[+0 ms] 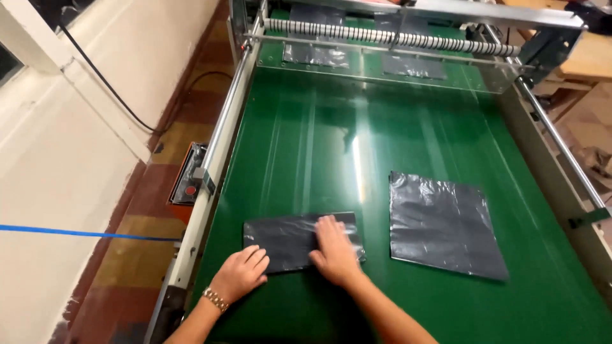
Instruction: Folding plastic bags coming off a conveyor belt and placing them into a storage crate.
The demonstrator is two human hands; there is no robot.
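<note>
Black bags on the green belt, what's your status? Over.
Left hand, right hand flat on folded black bag. Unfolded black bag lies apart, rightward. Nothing in between.

Both my forearms come in from the bottom edge of the frame, bare, and angle toward each other as they go up. My left hand [242, 272] sits lower centre-left, palm down, fingers loosely together and pointing to the upper right, a gold-coloured band on its wrist. My right hand [334, 250] lies just right of it, flat, fingers spread slightly and pointing up-frame. Neither grip is curled; both press flat.
</note>
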